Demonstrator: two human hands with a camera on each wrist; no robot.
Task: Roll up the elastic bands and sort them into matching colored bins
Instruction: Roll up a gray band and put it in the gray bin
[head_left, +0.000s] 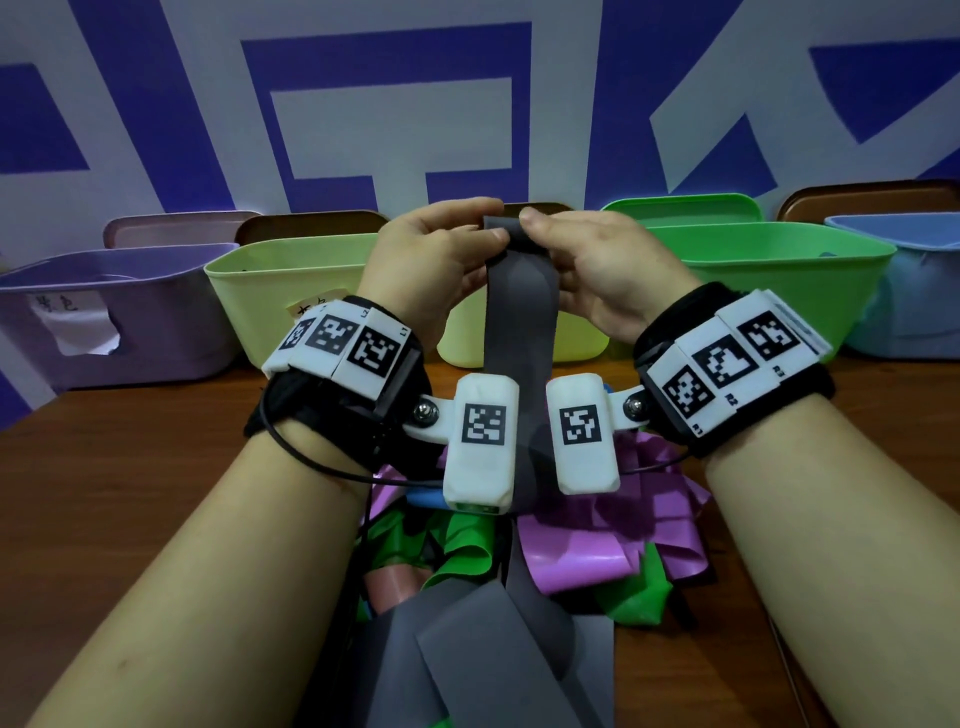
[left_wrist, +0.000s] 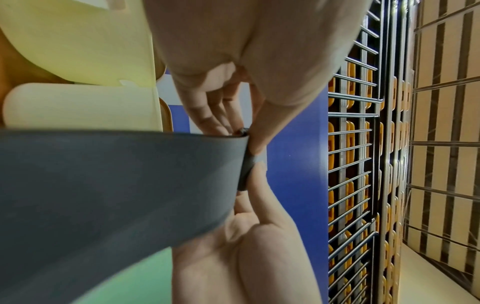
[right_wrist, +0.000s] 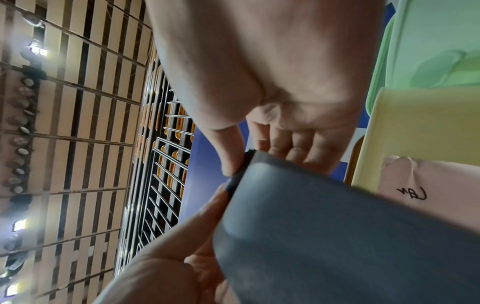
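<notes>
A long grey elastic band (head_left: 519, 312) hangs from both hands, held up over the table in front of the bins. My left hand (head_left: 441, 249) and right hand (head_left: 587, 254) pinch its top end between thumbs and fingertips, where a small tight roll (left_wrist: 246, 164) has formed. In the right wrist view the same rolled edge (right_wrist: 237, 174) sits between my thumb and fingers. The band's lower length runs down between my wrists into the pile of bands (head_left: 571, 545) on the table.
Behind my hands stands a row of bins: purple (head_left: 119, 312), pale yellow-green (head_left: 291, 296), green (head_left: 789, 280) and light blue (head_left: 914, 291). Purple, green, grey and pink bands lie tangled on the wooden table (head_left: 130, 457) near me.
</notes>
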